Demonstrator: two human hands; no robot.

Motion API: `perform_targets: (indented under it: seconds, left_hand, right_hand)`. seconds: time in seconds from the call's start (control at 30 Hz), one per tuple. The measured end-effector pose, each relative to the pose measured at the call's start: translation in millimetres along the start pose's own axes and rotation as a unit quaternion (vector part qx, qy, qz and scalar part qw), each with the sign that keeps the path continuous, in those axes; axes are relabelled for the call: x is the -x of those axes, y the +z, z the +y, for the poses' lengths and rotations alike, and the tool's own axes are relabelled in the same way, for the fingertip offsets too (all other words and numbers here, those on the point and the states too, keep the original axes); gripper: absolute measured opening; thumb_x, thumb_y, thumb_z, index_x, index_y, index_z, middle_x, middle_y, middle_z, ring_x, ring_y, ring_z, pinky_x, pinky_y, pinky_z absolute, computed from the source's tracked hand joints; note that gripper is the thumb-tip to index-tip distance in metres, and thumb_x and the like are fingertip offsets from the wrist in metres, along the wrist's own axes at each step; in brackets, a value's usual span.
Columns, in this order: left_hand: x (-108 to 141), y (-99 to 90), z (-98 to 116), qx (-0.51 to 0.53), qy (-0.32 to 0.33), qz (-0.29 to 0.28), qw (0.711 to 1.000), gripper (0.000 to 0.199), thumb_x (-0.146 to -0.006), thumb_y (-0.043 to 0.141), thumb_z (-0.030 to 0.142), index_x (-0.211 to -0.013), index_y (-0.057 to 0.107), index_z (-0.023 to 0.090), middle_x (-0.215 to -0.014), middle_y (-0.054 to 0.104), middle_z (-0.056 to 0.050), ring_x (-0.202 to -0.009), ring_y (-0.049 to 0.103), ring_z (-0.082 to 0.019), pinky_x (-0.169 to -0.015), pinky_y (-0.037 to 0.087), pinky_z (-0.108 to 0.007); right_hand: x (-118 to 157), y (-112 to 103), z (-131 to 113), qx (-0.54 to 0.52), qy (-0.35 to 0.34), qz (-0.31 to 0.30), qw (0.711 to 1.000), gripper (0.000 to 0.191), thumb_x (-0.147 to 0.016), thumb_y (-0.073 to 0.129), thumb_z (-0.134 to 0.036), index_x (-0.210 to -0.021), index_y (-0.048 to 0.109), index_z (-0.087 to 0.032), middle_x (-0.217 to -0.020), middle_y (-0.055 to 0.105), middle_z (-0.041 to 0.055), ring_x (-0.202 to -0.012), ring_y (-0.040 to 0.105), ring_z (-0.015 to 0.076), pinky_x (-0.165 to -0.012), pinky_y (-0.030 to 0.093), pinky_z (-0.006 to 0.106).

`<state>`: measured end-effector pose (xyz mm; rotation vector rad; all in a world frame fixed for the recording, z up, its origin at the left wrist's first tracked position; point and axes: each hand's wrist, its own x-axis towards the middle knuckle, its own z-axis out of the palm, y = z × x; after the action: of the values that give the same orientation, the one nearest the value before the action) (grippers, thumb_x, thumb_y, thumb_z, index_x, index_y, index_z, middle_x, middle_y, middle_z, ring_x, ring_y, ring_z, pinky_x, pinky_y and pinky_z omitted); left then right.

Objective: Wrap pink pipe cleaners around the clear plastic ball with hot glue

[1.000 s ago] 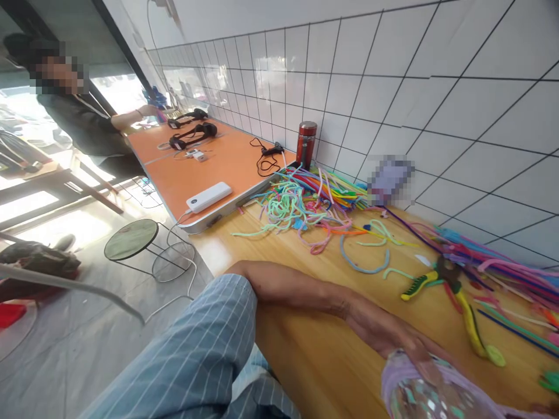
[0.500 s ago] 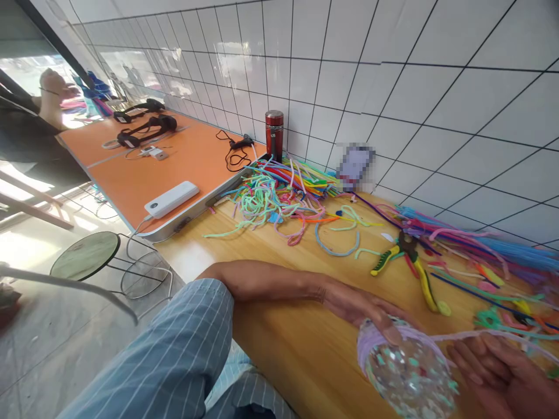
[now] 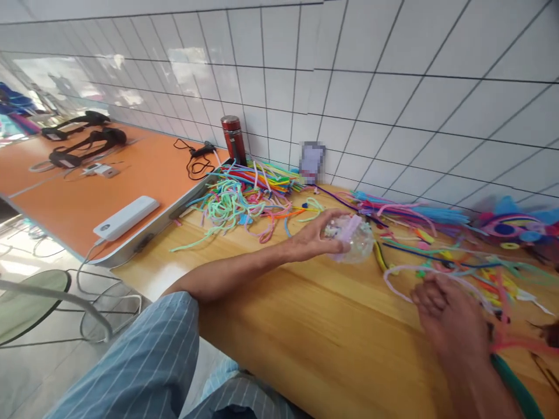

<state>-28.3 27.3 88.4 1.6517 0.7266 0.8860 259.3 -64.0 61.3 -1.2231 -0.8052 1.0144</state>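
Observation:
My left hand grips a clear round ball with colored flecks in it, above the wooden table. A lilac fuzzy strip lies across the ball beside my fingers. My right hand, at the right, is closed round a lilac pipe cleaner that curves up and over the hand. A gap separates the two hands. Behind the ball, pliers with yellow-green handles are mostly hidden.
Piles of colored pipe cleaners lie along the tiled wall, near a red thermos and a blurred phone. The orange table at left bears a white power bank, cables and black headsets. More pipe cleaners lie at right.
The view has turned right. My left hand has carried the ball up and away from me, apart from my right hand. The lilac pipe cleaner now loops loosely instead of stretching between the hands.

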Motion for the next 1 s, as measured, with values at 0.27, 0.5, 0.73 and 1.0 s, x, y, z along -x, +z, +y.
perform_targets:
  seconds: [0.27,0.5,0.73,1.0]
  left_hand:
    - [11.5,24.0,0.9,-0.096,0.080,-0.004,0.992,0.085,-0.081,0.080,0.046,-0.155,0.046,0.020,-0.161,0.048,-0.016,-0.151,0.046,-0.034,-0.130,0.036,-0.049]
    - [7.1,28.7,7.6,-0.038,0.018,-0.077,0.996,0.080,-0.078,0.083,0.045,-0.149,0.052,0.024,-0.154,0.056,-0.013,-0.146,0.051,-0.035,-0.127,0.040,-0.051]
    - [12.8,45.8,10.4,0.099,-0.071,-0.355,0.927,0.076,-0.076,0.085,0.045,-0.143,0.058,0.022,-0.156,0.055,-0.007,-0.152,0.048,-0.031,-0.125,0.042,-0.040]
    - [21.1,51.2,-8.2,0.145,-0.139,-0.354,0.913,0.084,-0.070,0.093,0.047,-0.143,0.058,0.024,-0.150,0.058,-0.007,-0.145,0.051,-0.030,-0.125,0.040,-0.042]
  right_hand:
    - [8.5,5.9,4.9,-0.039,-0.004,-0.024,0.999,0.037,-0.076,0.089,-0.053,-0.076,0.070,-0.021,-0.047,0.033,-0.0104,-0.043,0.030,0.0053,-0.046,0.029,0.023]
    - [9.6,0.8,7.8,0.015,-0.047,-0.027,0.998,0.038,-0.083,0.082,-0.057,-0.078,0.071,-0.021,-0.048,0.037,-0.0078,-0.046,0.033,0.0087,-0.046,0.028,0.025]
    - [28.6,3.2,8.8,0.217,-0.050,-0.126,0.967,0.039,-0.088,0.073,-0.061,-0.075,0.073,-0.024,-0.075,0.070,0.0038,-0.070,0.061,0.0193,-0.062,0.048,0.031]
    - [27.3,6.0,6.6,0.287,-0.069,-0.205,0.933,0.043,-0.094,0.062,-0.054,-0.066,0.066,-0.022,-0.066,0.060,0.0010,-0.066,0.055,0.0176,-0.062,0.042,0.030]
